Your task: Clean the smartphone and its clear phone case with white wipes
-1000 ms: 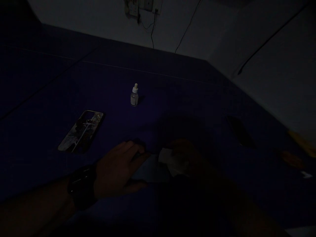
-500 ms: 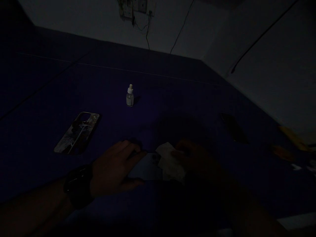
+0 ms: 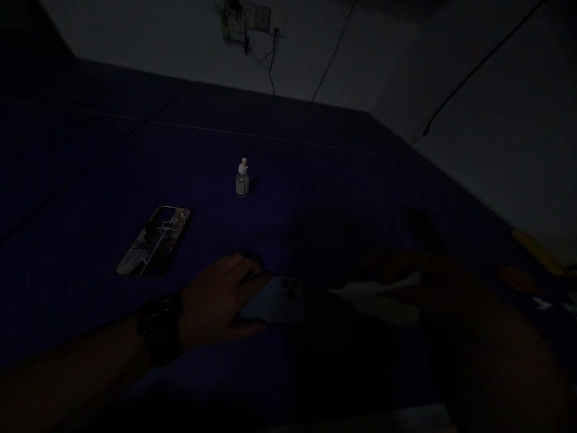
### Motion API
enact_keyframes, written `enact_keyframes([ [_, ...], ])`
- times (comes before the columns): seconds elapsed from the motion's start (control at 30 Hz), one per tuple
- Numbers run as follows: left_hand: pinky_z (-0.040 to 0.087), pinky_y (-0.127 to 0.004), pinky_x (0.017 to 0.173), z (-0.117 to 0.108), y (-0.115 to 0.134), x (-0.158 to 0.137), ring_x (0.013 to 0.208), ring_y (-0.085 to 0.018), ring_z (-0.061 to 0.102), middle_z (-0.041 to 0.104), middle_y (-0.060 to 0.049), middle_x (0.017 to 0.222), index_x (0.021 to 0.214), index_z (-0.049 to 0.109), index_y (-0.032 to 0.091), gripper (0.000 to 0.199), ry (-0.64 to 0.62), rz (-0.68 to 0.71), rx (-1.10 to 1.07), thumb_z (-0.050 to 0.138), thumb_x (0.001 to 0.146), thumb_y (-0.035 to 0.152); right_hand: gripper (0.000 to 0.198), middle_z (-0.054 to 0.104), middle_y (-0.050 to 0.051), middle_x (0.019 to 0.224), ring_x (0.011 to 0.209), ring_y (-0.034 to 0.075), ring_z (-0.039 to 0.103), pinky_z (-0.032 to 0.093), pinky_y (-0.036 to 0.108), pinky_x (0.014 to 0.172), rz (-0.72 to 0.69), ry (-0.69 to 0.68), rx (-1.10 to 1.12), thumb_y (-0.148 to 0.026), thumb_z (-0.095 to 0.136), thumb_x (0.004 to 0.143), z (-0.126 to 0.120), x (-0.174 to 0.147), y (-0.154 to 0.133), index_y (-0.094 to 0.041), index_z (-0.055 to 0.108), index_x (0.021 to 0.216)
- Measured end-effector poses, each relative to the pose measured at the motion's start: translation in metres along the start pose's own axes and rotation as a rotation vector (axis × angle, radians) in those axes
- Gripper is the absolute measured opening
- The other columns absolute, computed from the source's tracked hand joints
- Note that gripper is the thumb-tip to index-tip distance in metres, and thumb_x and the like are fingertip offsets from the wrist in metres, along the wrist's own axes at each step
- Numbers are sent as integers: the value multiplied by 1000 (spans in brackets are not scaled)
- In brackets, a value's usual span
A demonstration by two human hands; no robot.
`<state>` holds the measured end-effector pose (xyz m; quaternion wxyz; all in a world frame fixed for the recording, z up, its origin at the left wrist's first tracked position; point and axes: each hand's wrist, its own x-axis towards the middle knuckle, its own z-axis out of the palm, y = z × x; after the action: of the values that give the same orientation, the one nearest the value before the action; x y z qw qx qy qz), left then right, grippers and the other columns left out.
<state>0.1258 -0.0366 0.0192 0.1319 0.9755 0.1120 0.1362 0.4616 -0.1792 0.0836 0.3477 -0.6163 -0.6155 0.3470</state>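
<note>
A light blue phone lies back side up on the dark blue surface, its camera cluster toward the right. My left hand, with a black watch on the wrist, grips the phone's left part between thumb and fingers. To the right of the phone and apart from it, my right hand is closed on a pale, crumpled tissue. Motion and darkness blur the right hand. A patterned phone case lies at left, and a small dropper bottle stands upright beyond the phone.
A dark flat object lies at right, hard to make out. Further right are a yellow item and small white scraps. Wall sockets with cords are at the back. A pale edge shows at the bottom.
My right hand has drawn the tissue off the phone's camera end and away to the right. My left hand has kept its grip on the phone. The view has shifted slightly.
</note>
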Motion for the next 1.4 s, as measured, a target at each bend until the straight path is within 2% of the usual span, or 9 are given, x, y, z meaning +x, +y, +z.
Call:
enact_keyframes([
  [0.17,51,-46,86,1,-1,0,103,-30,56,58,-13,121,137,53,18,67,-3,6,14,74,82,48,40,68,12,130,111,33,69,60,43,81,-114,5,277,-42,80,80,35,1,5,-22,49,65],
  [0.33,51,-48,85,1,-1,0,102,-31,56,58,-14,120,136,54,16,66,7,15,31,73,82,49,39,71,9,100,91,29,71,59,42,75,-144,40,449,-46,72,87,68,5,10,-24,43,70],
  [0.5,51,-48,84,3,0,-1,102,-32,56,58,-14,120,137,53,17,66,12,10,30,73,83,49,27,60,7,88,71,23,62,55,37,58,-129,192,232,-47,51,96,68,10,19,-26,45,80],
  [0.67,51,-48,86,3,0,-1,104,-32,56,57,-14,122,138,53,18,66,-6,4,21,73,83,48,34,62,10,129,89,23,65,53,35,67,-211,283,142,-35,63,92,61,11,21,-21,48,65],
  [0.73,51,-48,86,3,-1,-1,104,-32,56,57,-15,122,139,52,18,66,-10,1,18,73,83,48,35,66,10,127,95,24,66,52,34,71,-209,255,125,-31,68,90,61,12,20,-20,50,62],
  [0.93,50,-48,85,3,-1,-1,103,-32,56,57,-15,122,140,51,18,66,-23,4,16,71,85,49,24,64,1,78,62,13,58,45,24,54,-217,118,117,-22,75,85,64,15,19,-21,56,69],
  [1.03,50,-47,85,3,-1,-1,103,-31,56,57,-14,123,140,51,18,65,-28,-6,25,71,85,48,11,64,1,86,75,14,63,51,24,63,-306,3,17,-21,75,85,69,14,20,-23,65,91],
  [1.17,50,-48,84,3,0,0,103,-32,55,57,-15,123,139,52,18,64,-24,-4,25,69,86,49,23,66,6,105,91,15,66,55,26,73,-391,-145,-300,-17,58,95,89,8,19,-25,65,115],
  [1.4,50,-47,87,3,1,-1,106,-32,55,56,-14,125,137,53,20,62,-34,-29,0,71,84,47,19,65,0,80,62,12,61,49,21,50,-291,-137,-630,-23,47,104,116,3,8,-26,65,106],
])
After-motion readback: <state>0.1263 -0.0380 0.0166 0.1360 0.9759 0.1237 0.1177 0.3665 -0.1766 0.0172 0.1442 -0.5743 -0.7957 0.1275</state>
